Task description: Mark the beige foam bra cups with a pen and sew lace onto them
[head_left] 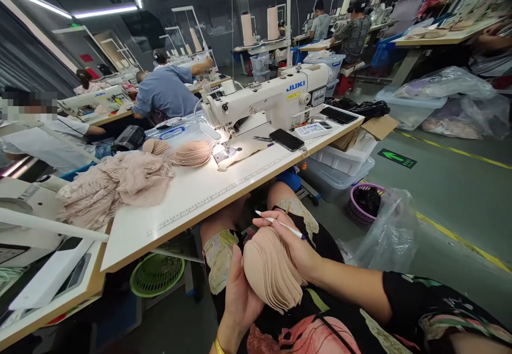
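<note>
Several beige cups (272,274) sit nested, presumably to keep edges even, left hand (243,296) gripping from below, right hand (303,251) bracing while pinching a pen (295,231).

Garment sewing workshop. Industrial sewing machine (276,98), marked JUKI, on white worktable (196,196); tall thread cones (272,23); heaped sheer fabric (120,183); co-workers (166,93) at further sewing stations (102,98); tube lights (106,11); green arrow (397,158) on grey floor (460,194).

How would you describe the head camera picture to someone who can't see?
A person's left hand and right hand hold stacked beige pads; the right also holds a pen. Beyond, a sewing machine stands on a table.
</note>
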A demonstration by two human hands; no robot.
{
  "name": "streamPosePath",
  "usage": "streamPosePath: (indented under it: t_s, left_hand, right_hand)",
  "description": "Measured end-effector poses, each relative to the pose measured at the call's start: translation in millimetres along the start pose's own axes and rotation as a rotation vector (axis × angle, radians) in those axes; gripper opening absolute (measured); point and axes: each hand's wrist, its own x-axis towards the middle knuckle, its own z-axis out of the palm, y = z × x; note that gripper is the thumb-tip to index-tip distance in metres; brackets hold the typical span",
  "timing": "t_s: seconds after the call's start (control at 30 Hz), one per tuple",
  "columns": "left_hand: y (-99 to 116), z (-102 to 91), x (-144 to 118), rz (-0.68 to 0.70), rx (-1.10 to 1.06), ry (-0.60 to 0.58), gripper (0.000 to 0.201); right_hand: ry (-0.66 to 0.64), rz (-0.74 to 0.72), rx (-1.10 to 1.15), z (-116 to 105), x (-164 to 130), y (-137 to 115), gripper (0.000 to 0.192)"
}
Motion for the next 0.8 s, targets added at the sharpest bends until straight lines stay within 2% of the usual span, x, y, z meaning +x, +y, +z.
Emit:
streamPosePath:
  t_s: [0.07,0.2,0.3,0.43,0.5,0.6,0.63,0.7,0.8]
  left_hand:
    - [-1.6,-3.4,-0.4,-0.021,-0.013,-0.028,0.055]
    - [-0.6,-4.1,-1.5,-0.03,-0.024,-0.154,0.052]
    - [1.0,-1.3,-1.2,0.019,0.013,-0.261,0.063]
    - [1.4,0.9,-0.6,0.042,0.069,-0.375,0.066]
    - [1.7,-0.2,-0.6,0.071,0.047,-0.407,0.065]
    - [2.4,-3.3,-0.3,0.155,-0.022,-0.417,0.063]
    - [2.4,-4.0,0.0,0.17,-0.029,-0.419,0.063]
    - [2.4,-4.0,0.4,0.15,-0.013,-0.429,0.063]
    - [2.5,-1.5,-0.7,0.088,0.046,-0.463,0.064]
  right_hand:
    - [-0.043,-0.076,-0.001,4.0,-6.0,2.7,0.036]
    - [-0.237,-0.193,-0.135,8.6,-10.4,-4.8,0.036]
    - [-0.202,-0.266,-0.202,7.3,-7.3,-10.0,0.036]
    - [-0.315,-0.236,-0.256,2.0,-2.7,-12.4,0.041]
    - [-0.284,-0.243,-0.247,-1.6,-1.1,-14.5,0.04]
    - [-0.114,-0.306,-0.33,-6.4,-1.3,-17.5,0.034]
    - [-0.098,-0.337,-0.393,-7.2,-2.3,-17.9,0.034]
    - [-0.17,-0.445,-0.56,-7.6,-5.7,-17.7,0.042]
    - [-0.318,-0.623,-0.756,-7.3,-10.9,-19.4,0.064]
